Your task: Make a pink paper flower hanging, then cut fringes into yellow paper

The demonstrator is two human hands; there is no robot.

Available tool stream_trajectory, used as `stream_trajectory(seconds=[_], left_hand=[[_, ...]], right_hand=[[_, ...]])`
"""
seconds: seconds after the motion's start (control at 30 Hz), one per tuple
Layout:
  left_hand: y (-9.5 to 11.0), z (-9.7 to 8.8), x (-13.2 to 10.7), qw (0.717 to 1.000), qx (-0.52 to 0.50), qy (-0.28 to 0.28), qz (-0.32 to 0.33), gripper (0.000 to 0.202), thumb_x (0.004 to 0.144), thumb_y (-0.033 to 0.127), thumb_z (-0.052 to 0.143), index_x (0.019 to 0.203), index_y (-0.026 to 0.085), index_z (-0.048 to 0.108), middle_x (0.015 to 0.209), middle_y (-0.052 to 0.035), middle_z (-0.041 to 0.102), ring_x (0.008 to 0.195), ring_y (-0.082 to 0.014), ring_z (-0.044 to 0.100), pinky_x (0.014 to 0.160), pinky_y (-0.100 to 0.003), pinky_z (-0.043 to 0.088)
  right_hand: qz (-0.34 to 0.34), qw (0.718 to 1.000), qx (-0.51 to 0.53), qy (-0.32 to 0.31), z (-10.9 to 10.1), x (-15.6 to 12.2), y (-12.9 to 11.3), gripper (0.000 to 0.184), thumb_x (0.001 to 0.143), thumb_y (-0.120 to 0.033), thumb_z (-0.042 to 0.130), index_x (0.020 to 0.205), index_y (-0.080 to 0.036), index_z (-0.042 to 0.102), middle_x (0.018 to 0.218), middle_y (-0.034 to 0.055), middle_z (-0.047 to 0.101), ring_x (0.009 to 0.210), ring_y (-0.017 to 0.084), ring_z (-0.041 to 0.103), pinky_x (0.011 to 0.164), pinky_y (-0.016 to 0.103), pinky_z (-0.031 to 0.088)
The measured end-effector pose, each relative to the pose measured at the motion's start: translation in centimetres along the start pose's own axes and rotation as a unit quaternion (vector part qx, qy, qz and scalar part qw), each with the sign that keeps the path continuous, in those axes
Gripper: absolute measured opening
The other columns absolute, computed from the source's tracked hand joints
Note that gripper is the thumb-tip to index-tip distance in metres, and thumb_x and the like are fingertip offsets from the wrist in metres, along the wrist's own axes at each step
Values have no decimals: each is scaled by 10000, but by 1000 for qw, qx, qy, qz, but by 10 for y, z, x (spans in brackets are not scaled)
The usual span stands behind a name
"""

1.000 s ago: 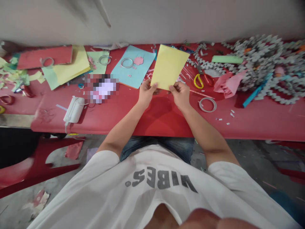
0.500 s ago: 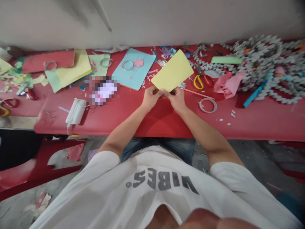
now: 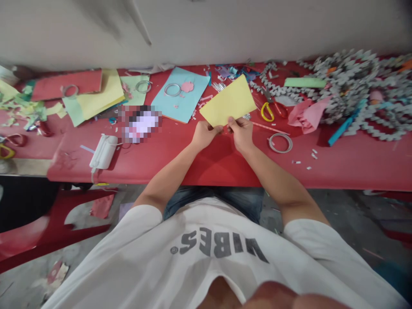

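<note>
A rectangular piece of yellow paper [image 3: 229,102] is held tilted above the red table [image 3: 212,165], in front of me. My left hand [image 3: 206,134] pinches its lower left edge, thumb on top and fingers hidden underneath. Along the near edge, my right hand [image 3: 240,132] pinches the sheet between thumb and fingers. A small gap separates the two thumbs. Just right of the paper lie scissors [image 3: 268,110] with yellow and red handles. Beyond the sheet, a bundle of thin silvery strips [image 3: 219,86] is partly covered.
Blue paper [image 3: 193,101] with a ring and pink cutout lies left of centre. Further left are a blurred-out phone [image 3: 141,123], a white power bank [image 3: 103,152] and coloured sheets [image 3: 96,101]. Grey paper garlands [image 3: 350,86], pink crumpled paper [image 3: 307,115] and a coil [image 3: 280,142] are at right.
The yellow paper has shifted slightly left and nearer to me. My thumbs, close together before, have moved apart, with the right one now further along the edge.
</note>
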State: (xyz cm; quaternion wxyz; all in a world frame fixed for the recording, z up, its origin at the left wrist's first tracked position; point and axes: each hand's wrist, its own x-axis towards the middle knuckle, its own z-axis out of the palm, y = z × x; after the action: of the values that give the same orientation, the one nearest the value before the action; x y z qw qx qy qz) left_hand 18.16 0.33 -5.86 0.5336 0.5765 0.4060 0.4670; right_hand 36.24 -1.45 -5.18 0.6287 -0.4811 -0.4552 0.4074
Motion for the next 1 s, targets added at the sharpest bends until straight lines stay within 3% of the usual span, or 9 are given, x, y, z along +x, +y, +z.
stream_trajectory(seconds=[0.17, 0.33, 0.47, 0.57, 0.63, 0.73, 0.83, 1.0], left_hand=[[-9, -12, 11, 999, 20, -7, -48, 324, 886, 431, 923, 851, 139, 786, 799, -148, 819, 640, -229, 783, 686, -413, 722], [-13, -31, 21, 998, 25, -42, -31, 348, 865, 451, 931, 816, 139, 785, 783, -155, 814, 654, -226, 779, 677, -398, 716], [-18, -44, 26, 998, 3, -59, 3, 433, 814, 529, 959, 883, 124, 821, 842, -162, 832, 722, -245, 793, 769, -423, 707], [-23, -53, 32, 999, -24, -17, 29, 559, 752, 580, 992, 1022, 120, 825, 993, -168, 853, 928, -298, 824, 925, -457, 677], [-26, -57, 35, 998, -40, 21, 43, 589, 784, 609, 971, 1082, 128, 808, 1066, -159, 853, 1030, -308, 815, 984, -452, 649], [-28, -59, 37, 996, -49, 65, 46, 514, 892, 635, 893, 991, 146, 771, 941, -110, 825, 898, -256, 788, 887, -398, 638], [-28, -59, 36, 995, -45, 78, 39, 442, 945, 560, 880, 846, 160, 718, 772, -53, 748, 716, -191, 722, 748, -327, 593], [-27, -49, 36, 994, -29, 98, 49, 345, 1000, 351, 859, 765, 163, 691, 580, 45, 570, 504, -84, 489, 583, -247, 381]], right_hand=[[-8, 998, 39, 58, -10, 18, 5, 553, 814, -708, 941, 657, -235, 702, 595, -32, 597, 533, 97, 484, 508, 272, 358], [-40, 995, 61, 74, -27, 46, 20, 521, 812, -691, 928, 731, -236, 687, 653, -46, 597, 506, 68, 399, 477, 251, 309], [-40, 998, 20, 36, -27, 45, 26, 594, 828, -742, 879, 673, -234, 614, 592, -57, 503, 469, 70, 350, 444, 253, 247], [-54, 999, -1, 5, -24, 37, 29, 555, 844, -672, 896, 649, -225, 632, 534, -58, 477, 474, 79, 398, 457, 239, 272], [-64, 998, -17, -9, -23, 32, 30, 499, 859, -599, 908, 660, -217, 657, 529, -50, 518, 491, 85, 444, 477, 225, 315], [-73, 997, -26, -17, -23, 31, 32, 454, 889, -527, 900, 673, -213, 652, 547, -43, 560, 502, 88, 490, 493, 211, 368], [-71, 997, -13, -9, -23, 37, 30, 467, 904, -531, 884, 684, -220, 615, 555, -46, 553, 482, 85, 486, 459, 203, 356], [-36, 998, 50, -1, -13, 42, 30, 544, 923, -630, 845, 759, -261, 479, 599, -90, 485, 451, 72, 443, 427, 194, 380]])
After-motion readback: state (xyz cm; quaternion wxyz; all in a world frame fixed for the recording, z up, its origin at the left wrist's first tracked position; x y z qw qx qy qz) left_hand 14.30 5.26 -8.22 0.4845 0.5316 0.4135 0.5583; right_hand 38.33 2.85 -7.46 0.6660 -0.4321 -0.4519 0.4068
